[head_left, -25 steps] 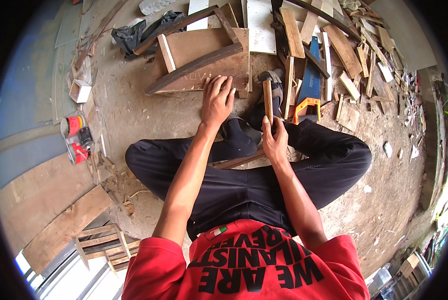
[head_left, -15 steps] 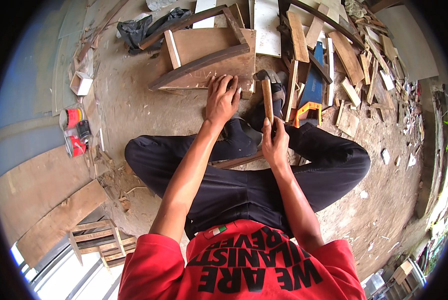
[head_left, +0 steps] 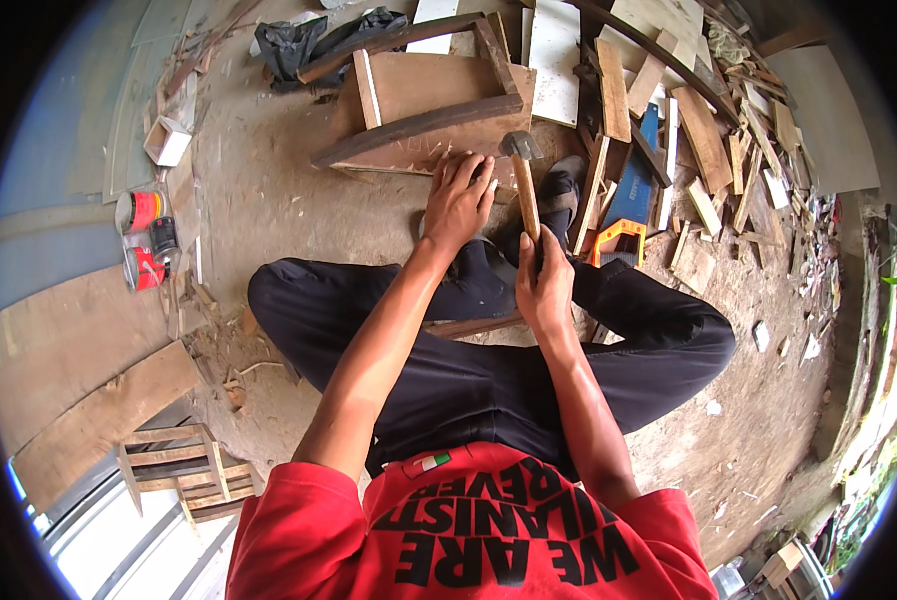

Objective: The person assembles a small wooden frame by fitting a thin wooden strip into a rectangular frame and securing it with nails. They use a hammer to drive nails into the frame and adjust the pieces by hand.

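In my right hand (head_left: pixel 545 285) is a hammer (head_left: pixel 526 200), gripped low on its wooden handle. Its dark metal head points away from me, just right of the near edge of a wooden frame (head_left: pixel 423 125). This frame has dark curved rails and crosspieces over a brown board. My left hand (head_left: pixel 458 205) is closed over the frame's near edge, with the fingers bent and close together. The thumb side is partly hidden, so any small thing pinched there cannot be made out.
A blue handsaw (head_left: pixel 633 190) with an orange handle lies among wood offcuts (head_left: pixel 703 140) at right. A black plastic bag (head_left: pixel 288 50) sits beyond the frame. Cans (head_left: pixel 143 240) stand at left, near a small slatted wooden piece (head_left: pixel 183 465). My crossed legs are close below my hands.
The hammer head has shifted left, closer to my left hand, and its handle now tilts the other way. My left fingers have drawn closer together. The whole view has moved slightly.
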